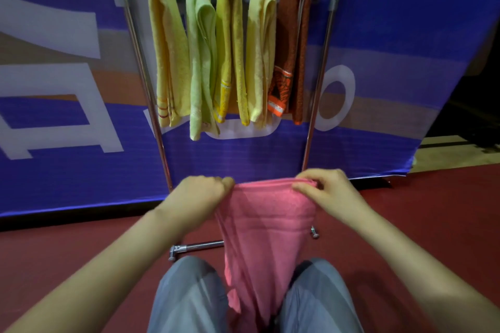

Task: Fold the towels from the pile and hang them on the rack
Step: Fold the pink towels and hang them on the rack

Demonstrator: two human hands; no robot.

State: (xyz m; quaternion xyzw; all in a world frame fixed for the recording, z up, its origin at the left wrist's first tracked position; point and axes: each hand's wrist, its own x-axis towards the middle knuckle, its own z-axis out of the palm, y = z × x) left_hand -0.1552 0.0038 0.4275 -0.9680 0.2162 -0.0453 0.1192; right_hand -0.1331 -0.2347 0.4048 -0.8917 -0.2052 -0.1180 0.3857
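knees [189,292] flank pink towel [267,238] | left fingers [226,182], right fingers [304,189] pinch top corners

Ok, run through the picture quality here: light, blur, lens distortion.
Head view: the wide-angle lens slants and slightly bows the rack uprights and stretches the forearms towards the lower corners. Head view: the light is dim and even, with no glare, and the far right falls into near black. Head view: the pink towel and the hung towels are fairly sharp, while the grey trousers show smeared, ghosted patches.
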